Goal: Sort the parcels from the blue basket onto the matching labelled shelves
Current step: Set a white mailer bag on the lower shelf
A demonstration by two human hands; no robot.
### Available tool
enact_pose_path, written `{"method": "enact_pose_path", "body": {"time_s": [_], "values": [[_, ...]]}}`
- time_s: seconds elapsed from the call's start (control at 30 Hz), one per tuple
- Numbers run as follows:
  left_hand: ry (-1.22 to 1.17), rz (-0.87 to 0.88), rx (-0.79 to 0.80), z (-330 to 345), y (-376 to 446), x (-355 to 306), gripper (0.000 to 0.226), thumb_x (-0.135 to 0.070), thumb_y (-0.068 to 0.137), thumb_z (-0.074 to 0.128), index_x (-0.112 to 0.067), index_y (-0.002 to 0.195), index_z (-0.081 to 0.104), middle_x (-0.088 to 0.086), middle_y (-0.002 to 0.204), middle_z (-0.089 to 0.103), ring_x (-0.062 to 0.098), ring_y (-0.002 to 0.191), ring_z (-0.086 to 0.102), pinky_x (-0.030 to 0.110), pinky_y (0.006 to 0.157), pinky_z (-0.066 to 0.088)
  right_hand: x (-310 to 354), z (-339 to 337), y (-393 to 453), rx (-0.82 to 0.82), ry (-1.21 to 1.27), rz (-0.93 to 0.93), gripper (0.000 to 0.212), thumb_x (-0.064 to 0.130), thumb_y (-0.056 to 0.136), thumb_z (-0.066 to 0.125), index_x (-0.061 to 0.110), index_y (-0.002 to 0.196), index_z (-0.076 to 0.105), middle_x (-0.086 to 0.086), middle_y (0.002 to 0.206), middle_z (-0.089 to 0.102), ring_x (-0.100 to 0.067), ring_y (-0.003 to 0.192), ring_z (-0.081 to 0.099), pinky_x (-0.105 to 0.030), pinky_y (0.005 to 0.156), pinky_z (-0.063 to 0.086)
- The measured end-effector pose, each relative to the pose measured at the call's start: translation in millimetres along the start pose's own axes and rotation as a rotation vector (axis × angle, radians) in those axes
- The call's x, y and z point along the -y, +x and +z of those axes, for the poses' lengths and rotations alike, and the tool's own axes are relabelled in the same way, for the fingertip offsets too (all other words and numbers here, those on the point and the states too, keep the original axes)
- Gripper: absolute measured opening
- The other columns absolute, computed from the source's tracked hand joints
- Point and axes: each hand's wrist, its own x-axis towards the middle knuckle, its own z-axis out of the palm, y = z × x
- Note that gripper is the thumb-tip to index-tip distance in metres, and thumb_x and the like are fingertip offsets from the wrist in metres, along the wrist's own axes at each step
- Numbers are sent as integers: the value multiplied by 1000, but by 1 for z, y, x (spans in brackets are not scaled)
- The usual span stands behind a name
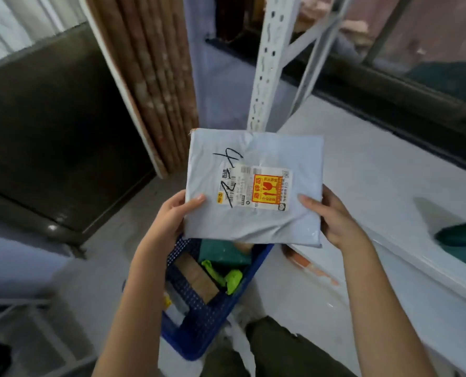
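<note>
Our left hand (176, 213) grips the left edge of the grey parcel (253, 186), thumb on top, held level above the blue basket (199, 308); our right hand (332, 216) grips its right edge. The marker scrawl looks like "4-2" to us, but it reads sideways, so we might misjudge it and pick the wrong white shelf (389, 200).

A storeroom for sorting parcels — a white slotted metal shelf post (264, 66) rises over a pale shelf board (389, 170), and a blue basket (199, 317) of wrapped packages sits on the bare floor (112, 246).
</note>
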Motion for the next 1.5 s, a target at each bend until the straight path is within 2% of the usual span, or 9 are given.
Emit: {"method": "enact_pose_path", "body": {"time_s": [0.17, 0.47, 0.63, 0.73, 0.9, 1.03, 1.23, 1.37, 1.5], "values": [[91, -4, 209, 33, 22, -16, 38, -22, 86, 64, -9, 122, 61, 9, 116, 69, 26, 103, 67, 37, 85, 55, 8, -32, -40, -150, 16, -58, 36, 13, 80, 69, 25, 112, 58, 4, 105, 71, -12, 93, 69, -26, 74, 54], [259, -111, 520, 133, 81, -10, 44, -20, 82, 70, -12, 124, 59, 8, 121, 66, 29, 112, 63, 47, 96, 48, 2, -121, -85, -326, -80, -10, 44, 21, 78, 74, 24, 119, 59, 7, 109, 71, -12, 99, 68, -25, 75, 53], [420, -164, 514, 189, 134, -10, 63, -17, 60, 80, -8, 119, 60, 9, 111, 70, 31, 108, 64, 37, 80, 52, 1, -171, -56, -352, -99, -6, 42, 14, 79, 74, 20, 119, 60, 5, 112, 70, -12, 101, 67, -28, 80, 55], [570, -165, 578, 211, 163, -14, 71, -18, 54, 85, -11, 120, 59, 4, 113, 70, 27, 109, 63, 43, 93, 50, 9, -201, -27, -329, -129, 14, 47, 11, 77, 75, 16, 121, 59, 3, 114, 69, -14, 105, 65, -29, 84, 55], [641, -106, 512, 248, 208, -34, 62, 6, 73, 74, -16, 126, 50, 2, 111, 65, 27, 113, 57, 43, 100, 45, 30, -243, 17, -294, -224, 30, 58, 10, 72, 80, 15, 125, 58, 0, 119, 67, -17, 109, 62, -36, 92, 52], [751, -47, 514, 261, 242, -46, 68, 1, 67, 80, -12, 128, 54, 10, 120, 64, 28, 113, 59, 46, 102, 44, 44, -264, 49, -300, -335, 47, 50, 6, 70, 80, 13, 116, 61, -2, 114, 68, -19, 106, 63, -39, 95, 50], [979, 122, 387, 281, 270, -43, 48, 3, 71, 77, -5, 115, 60, 9, 102, 62, 22, 93, 58, 29, 81, 44, 49, -269, 91, -444, -521, 32, 44, 0, 69, 79, 7, 108, 61, -11, 106, 66, -28, 101, 62, -40, 93, 49], [1009, 168, 345, 282, 294, -36, 54, 1, 69, 79, -2, 119, 58, 13, 111, 64, 28, 101, 61, 37, 85, 50, 42, -264, 108, -501, -549, 13, 36, -4, 69, 76, 11, 97, 61, -8, 96, 65, -29, 98, 63, -31, 83, 50], [1052, 206, 338, 285, 310, -36, 53, 3, 72, 77, -1, 121, 57, 18, 111, 64, 31, 103, 60, 35, 80, 47, 38, -255, 117, -554, -552, 33, 34, -5, 71, 74, 2, 103, 63, -15, 104, 67, -28, 98, 64, -25, 78, 47]]}}
